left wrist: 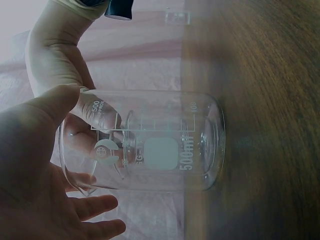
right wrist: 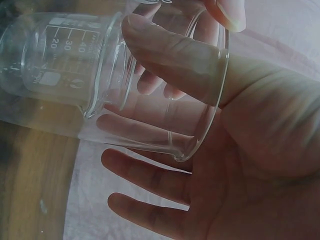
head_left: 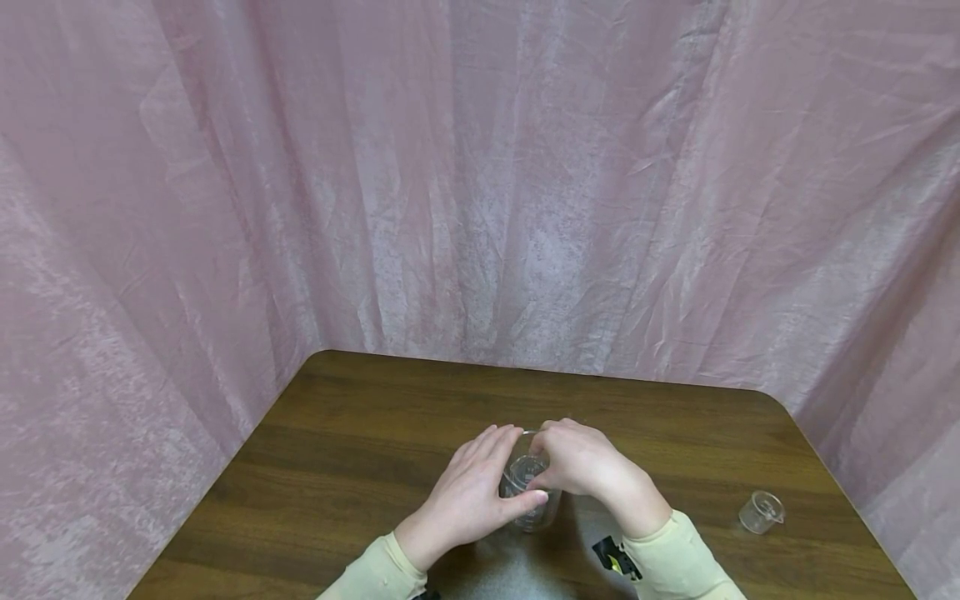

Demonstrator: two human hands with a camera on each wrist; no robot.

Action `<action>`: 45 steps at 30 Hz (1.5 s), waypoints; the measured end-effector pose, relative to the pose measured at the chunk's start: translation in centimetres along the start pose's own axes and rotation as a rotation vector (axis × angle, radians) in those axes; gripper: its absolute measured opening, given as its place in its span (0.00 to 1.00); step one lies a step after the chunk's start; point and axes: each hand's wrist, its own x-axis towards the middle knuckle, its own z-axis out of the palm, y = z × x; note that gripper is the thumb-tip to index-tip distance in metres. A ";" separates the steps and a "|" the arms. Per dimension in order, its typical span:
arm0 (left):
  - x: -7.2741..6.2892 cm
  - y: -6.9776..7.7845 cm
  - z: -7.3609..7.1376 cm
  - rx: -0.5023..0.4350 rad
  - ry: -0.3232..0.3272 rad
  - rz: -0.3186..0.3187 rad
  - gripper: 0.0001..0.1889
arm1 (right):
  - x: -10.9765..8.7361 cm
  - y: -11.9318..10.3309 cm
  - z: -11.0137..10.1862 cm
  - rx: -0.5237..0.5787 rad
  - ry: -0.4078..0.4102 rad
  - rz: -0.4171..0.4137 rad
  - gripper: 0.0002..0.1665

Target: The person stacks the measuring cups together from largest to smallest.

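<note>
A large clear glass beaker (left wrist: 160, 147) marked 500 ml stands upright on the wooden table (head_left: 360, 442), near its front. My left hand (head_left: 472, 492) holds its upper part from the left, thumb on the near side and fingers round the far side. Inside is a smaller graduated glass beaker (right wrist: 65, 60). From above, my right hand (head_left: 588, 467) reaches in over the large rim. Its thumb (right wrist: 165, 50) and the nearest fingers grip about the inner beaker's rim, while other fingers stay outside the large glass. Exact contact there is blurred by the glass.
Another small glass beaker (head_left: 761, 512) stands by itself towards the table's right edge. A pink curtain (head_left: 480, 183) hangs behind the table and along its sides.
</note>
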 end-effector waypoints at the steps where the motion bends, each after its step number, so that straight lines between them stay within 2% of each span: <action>1: 0.0 0.0 0.0 0.000 0.000 0.000 0.49 | 0.0 0.0 0.0 0.000 0.000 -0.001 0.23; 11: 0.0 0.0 0.0 -0.006 -0.003 -0.003 0.49 | 0.0 0.0 0.0 0.007 0.007 -0.018 0.20; 45: -0.1 0.0 0.0 -0.007 -0.002 -0.008 0.49 | 0.0 -0.1 0.4 0.020 0.039 -0.011 0.20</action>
